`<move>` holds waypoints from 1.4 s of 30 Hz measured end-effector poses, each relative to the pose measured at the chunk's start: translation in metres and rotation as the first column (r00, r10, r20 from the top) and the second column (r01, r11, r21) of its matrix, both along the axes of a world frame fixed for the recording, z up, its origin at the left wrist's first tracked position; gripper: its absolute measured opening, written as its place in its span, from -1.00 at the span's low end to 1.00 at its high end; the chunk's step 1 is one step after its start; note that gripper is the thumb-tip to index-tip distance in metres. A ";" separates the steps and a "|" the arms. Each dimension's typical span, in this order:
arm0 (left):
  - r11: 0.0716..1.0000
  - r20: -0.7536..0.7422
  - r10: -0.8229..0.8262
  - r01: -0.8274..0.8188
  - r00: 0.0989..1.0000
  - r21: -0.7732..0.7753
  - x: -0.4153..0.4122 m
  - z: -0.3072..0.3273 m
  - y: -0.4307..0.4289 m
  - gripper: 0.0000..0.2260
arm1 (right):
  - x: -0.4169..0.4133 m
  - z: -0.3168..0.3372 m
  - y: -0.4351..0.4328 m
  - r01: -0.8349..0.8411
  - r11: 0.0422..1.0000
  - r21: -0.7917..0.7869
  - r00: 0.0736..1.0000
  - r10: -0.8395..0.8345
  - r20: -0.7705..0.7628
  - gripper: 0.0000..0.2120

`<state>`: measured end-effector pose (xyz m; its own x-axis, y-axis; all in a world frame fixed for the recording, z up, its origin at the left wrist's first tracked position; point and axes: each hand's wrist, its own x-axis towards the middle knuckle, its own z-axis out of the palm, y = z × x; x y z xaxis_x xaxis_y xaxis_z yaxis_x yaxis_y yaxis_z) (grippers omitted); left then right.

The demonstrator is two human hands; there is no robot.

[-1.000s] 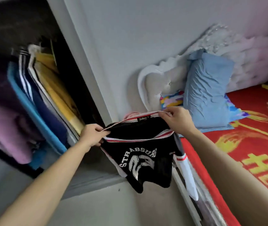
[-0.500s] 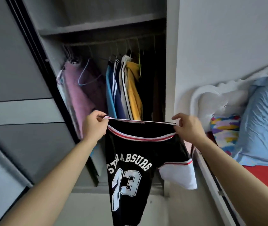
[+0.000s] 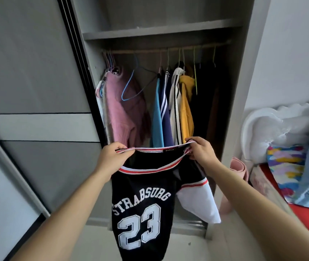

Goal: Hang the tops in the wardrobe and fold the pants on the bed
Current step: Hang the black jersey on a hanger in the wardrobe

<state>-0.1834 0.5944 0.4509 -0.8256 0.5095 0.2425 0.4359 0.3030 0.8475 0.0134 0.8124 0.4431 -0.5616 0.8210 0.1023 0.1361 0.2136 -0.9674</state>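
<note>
- Wardrobe (image 3: 168,32) is standing open beyond the fingers.
- Left hand (image 3: 110,159) and right hand (image 3: 201,152) are clamping fingers on the jersey (image 3: 142,185) collar.
- Seemingly soft and light, it is drooping below; collar ends look safest.
</note>
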 end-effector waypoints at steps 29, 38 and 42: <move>0.922 -0.121 0.324 -0.284 0.938 0.263 -0.333 0.053 0.178 -0.83 | -0.425 0.032 0.170 -0.342 0.929 -0.144 0.934 0.320 -0.157 -0.50; 0.967 -0.028 0.093 -0.084 0.995 0.242 -0.414 0.039 0.198 -0.87 | -0.544 0.091 0.171 -0.215 0.920 -0.327 0.927 0.087 -0.365 0.14; 0.955 0.042 -0.097 0.082 0.994 0.285 -0.433 0.034 0.207 -0.91 | -0.585 0.107 0.170 -0.129 0.919 -0.373 0.909 -0.041 -0.414 -0.43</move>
<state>-0.6163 0.8013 0.4849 -0.7958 0.4993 0.3427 0.4008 0.0101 0.9161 -0.5712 0.9827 0.5501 -0.5757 0.8176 0.0110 -0.2866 -0.1892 -0.9392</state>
